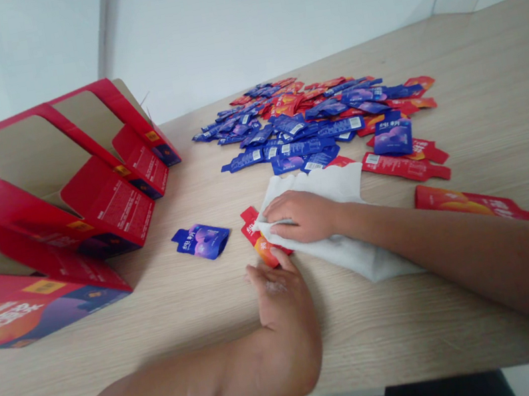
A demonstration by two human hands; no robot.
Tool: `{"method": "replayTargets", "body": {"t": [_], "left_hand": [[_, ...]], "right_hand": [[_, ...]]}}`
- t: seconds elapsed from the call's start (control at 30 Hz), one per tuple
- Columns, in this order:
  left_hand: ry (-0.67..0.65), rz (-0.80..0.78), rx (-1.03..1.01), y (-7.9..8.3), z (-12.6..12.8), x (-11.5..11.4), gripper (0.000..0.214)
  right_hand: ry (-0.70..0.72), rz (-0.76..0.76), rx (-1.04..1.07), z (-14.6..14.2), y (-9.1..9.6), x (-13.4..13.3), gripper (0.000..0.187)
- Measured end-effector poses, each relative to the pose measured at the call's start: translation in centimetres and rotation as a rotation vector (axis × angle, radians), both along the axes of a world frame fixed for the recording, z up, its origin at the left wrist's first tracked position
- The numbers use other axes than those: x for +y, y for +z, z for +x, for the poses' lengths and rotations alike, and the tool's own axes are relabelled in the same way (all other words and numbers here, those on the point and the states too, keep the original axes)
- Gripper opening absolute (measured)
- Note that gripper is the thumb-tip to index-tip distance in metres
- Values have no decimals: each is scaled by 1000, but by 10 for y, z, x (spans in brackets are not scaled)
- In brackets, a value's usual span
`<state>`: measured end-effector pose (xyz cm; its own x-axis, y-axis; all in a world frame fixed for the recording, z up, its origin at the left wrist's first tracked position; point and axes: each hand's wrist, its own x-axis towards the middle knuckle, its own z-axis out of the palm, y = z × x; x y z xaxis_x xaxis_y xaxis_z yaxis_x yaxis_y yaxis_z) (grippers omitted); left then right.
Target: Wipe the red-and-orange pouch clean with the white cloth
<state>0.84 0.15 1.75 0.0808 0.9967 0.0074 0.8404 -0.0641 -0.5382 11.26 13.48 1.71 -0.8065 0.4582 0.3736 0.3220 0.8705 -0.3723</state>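
Pinned under my left hand point(280, 290) fingertips, the red pouch point(257, 236) runs toward 11 o'clock; my right hand point(300, 215) presses the white cloth point(345, 225) flat on it from 2 o'clock.

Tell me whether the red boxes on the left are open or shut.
Open. The red boxes lie with flaps folded out, showing bare brown cardboard inside; no packets are visible in them.
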Motion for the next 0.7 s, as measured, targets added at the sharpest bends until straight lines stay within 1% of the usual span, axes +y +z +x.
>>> {"method": "replayTargets", "body": {"t": [0.3,0.47,0.7], "left_hand": [[-8,-7,74,3,1,2,52],[-23,-14,45,3,0,1,51],[-7,8,-24,3,0,0,52]], "right_hand": [[9,-17,3,1,0,-1,20],[3,-24,6,0,1,-1,20],[-21,8,-5,-1,1,0,21]]}}
